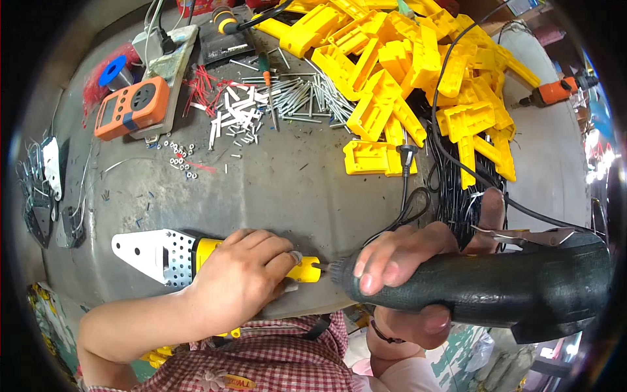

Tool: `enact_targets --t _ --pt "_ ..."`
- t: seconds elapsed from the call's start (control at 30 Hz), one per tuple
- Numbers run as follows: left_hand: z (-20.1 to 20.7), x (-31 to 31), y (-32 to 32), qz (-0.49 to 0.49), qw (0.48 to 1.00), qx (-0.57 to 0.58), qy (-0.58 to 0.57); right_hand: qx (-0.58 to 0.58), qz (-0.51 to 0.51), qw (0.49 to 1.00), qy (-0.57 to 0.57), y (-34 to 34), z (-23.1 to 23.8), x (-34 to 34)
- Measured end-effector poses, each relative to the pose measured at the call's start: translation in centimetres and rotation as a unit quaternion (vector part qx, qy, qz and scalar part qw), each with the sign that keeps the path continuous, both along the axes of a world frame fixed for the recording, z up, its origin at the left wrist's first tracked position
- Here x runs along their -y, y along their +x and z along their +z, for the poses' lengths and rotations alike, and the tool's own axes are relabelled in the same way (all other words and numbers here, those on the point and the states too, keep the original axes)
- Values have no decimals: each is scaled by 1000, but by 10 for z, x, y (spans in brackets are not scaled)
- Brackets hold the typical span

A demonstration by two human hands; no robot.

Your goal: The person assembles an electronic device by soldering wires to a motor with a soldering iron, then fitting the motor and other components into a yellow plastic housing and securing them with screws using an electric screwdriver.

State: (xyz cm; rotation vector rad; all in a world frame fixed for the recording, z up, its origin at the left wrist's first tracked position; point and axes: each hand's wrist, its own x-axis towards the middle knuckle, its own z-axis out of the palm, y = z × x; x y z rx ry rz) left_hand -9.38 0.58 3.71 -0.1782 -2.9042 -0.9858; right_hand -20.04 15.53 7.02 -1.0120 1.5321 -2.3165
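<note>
My left hand (pixel 251 268) is closed round the yellow handle (pixel 305 269) of a tool that lies on the table's near side. From the handle's left end sticks a pale metal plate (pixel 140 251), pointed, with a perforated section by the handle. My right hand (pixel 408 261) grips a dark power drill (pixel 496 281) near its chuck. The drill lies sideways and its bit (pixel 320 266) meets the handle's right end; whether it is inside cannot be made out. A silvery metal tool (pixel 522 235), like slim pliers, is beside my right fingers, above the drill body.
Yellow plastic handle shells (pixel 392 59) are heaped at the back right, over black cables (pixel 450 209). Long screws (pixel 300 95) and white sleeves (pixel 238 111) lie at the back middle. An orange meter (pixel 134 108), a solder spool (pixel 116 72) and small washers (pixel 179 157) are at left.
</note>
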Motion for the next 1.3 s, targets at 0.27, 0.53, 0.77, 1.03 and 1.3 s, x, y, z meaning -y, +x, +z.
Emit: enact_targets --t 0.27,0.53,0.77,1.03,1.3 --pt "-6 -1 1 23 999 22 44 3 39 999 -33 9 -7 7" --pt "-10 -7 5 41 999 13 -16 -16 205 979 -1 -4 -17 20" --pt "-10 -9 7 21 991 38 -127 -8 313 950 18 -10 -27 27" --pt "-13 -14 10 32 989 35 -140 67 252 965 33 10 -23 11" --pt "-15 -17 10 44 989 15 -141 24 292 956 -13 14 -17 -9"
